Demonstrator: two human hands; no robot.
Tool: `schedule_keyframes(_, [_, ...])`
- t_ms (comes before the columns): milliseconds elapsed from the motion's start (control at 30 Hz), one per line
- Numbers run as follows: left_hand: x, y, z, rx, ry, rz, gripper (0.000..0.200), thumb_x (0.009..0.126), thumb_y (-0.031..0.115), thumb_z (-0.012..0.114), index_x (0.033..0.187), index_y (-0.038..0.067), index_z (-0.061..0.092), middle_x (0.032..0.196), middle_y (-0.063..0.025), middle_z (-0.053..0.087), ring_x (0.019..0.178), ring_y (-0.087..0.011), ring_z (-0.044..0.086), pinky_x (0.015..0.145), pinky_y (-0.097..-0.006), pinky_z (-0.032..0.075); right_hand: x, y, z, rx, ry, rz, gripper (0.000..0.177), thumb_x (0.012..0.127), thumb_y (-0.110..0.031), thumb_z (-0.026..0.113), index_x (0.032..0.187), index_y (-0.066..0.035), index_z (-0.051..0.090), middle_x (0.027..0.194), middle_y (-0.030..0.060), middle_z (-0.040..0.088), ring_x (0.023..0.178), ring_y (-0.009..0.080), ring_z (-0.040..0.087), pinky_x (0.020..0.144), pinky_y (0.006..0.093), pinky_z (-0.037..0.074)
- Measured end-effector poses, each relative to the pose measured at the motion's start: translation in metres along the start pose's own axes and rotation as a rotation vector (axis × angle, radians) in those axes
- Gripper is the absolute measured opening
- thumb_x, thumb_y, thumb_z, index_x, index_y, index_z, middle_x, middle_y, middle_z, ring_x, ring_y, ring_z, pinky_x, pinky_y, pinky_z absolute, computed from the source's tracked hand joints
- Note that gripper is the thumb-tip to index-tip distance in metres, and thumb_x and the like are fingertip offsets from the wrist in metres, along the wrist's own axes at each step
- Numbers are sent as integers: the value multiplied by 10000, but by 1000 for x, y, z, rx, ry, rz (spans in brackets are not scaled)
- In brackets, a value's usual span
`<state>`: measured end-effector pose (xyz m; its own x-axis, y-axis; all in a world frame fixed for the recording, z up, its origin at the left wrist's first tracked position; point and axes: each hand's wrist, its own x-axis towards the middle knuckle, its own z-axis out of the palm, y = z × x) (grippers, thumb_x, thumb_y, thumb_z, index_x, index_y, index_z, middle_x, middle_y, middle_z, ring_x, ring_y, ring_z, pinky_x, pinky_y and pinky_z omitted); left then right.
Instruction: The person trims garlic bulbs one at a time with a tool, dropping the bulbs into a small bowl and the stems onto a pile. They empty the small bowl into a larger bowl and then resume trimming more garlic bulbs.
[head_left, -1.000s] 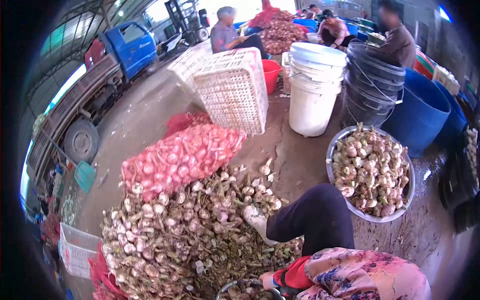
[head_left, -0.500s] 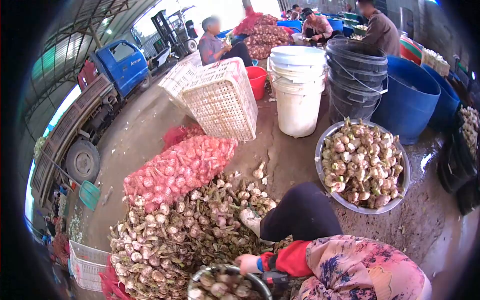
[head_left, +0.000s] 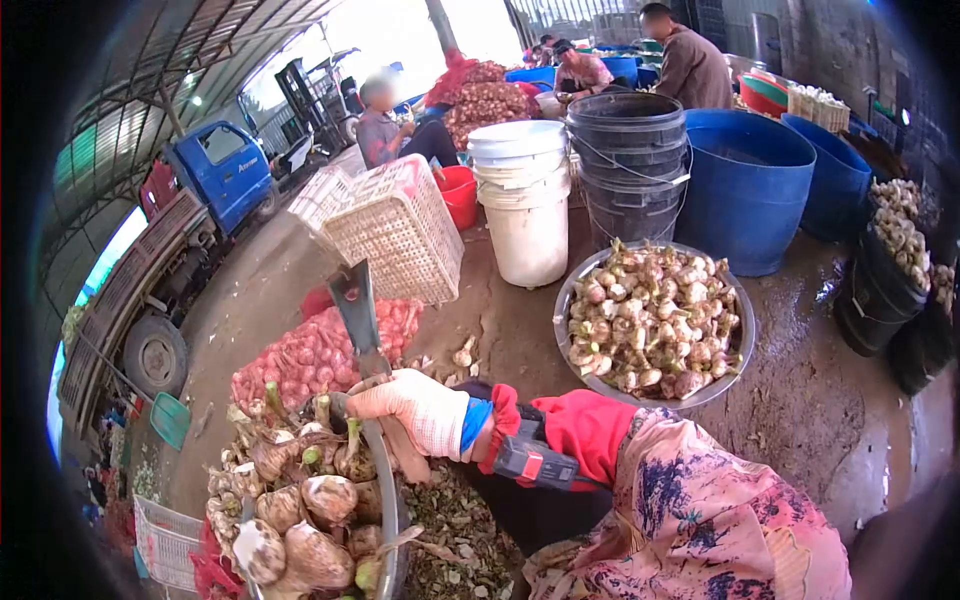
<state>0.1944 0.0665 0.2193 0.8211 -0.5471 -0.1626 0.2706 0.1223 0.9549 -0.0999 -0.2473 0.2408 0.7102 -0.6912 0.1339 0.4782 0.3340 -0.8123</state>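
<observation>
My right hand (head_left: 415, 405), in a whitish glove with a blue band at the wrist, is closed around a broad-bladed knife (head_left: 355, 305). The blade points up and the wooden handle shows below my fingers. The same hand is at the rim of a metal basin (head_left: 391, 500), apparently gripping it too. Garlic bulbs (head_left: 310, 545) with cut stems fill this basin, close to the camera. Behind it lies a red mesh sack of garlic (head_left: 300, 355). My left hand is out of view.
A wide metal bowl of garlic (head_left: 655, 320) stands on the wet floor (head_left: 790, 420). Beyond are white buckets (head_left: 520, 205), black buckets (head_left: 630, 165), blue tubs (head_left: 750, 190) and plastic crates (head_left: 395, 230). Several people sit farther back. A blue truck (head_left: 220, 170) is at left.
The basin of garlic has come up much closer to the camera, with my right hand at its rim. The knife now shows in that hand. The view has shifted.
</observation>
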Motion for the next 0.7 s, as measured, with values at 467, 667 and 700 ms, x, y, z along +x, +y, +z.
schedule_keyframes(467, [-13, -28, 325, 414, -226, -91, 317, 905, 322, 503, 771, 47, 588, 639, -50, 524, 551, -148, 519, 518, -337, 446, -36, -66, -206, -137, 266, -181, 323, 744, -198, 640, 994, 5, 664, 797, 50, 630, 712, 120, 550, 643, 305, 438])
schedule_keyframes(667, [50, -132, 419, 675, -1052, 161, 376, 821, 118, 582, 1157, -43, 537, 989, -117, 631, 869, -194, 607, 767, -297, 477, -125, -119, -307, -224, 664, -54, 450, 726, -49, 640, 1158, 62, 583, 977, 107, 660, 836, 152, 628, 753, 269, 509])
schedule_keyframes(700, [55, -154, 443, 515, -1041, 13, 355, 799, 100, 598, 1120, -43, 548, 930, -103, 638, 812, -194, 613, 731, -309, 483, -134, -128, -322, -244, 728, -79, 445, 719, -30, 633, 1154, 53, 589, 956, 106, 663, 818, 152, 630, 738, 265, 510])
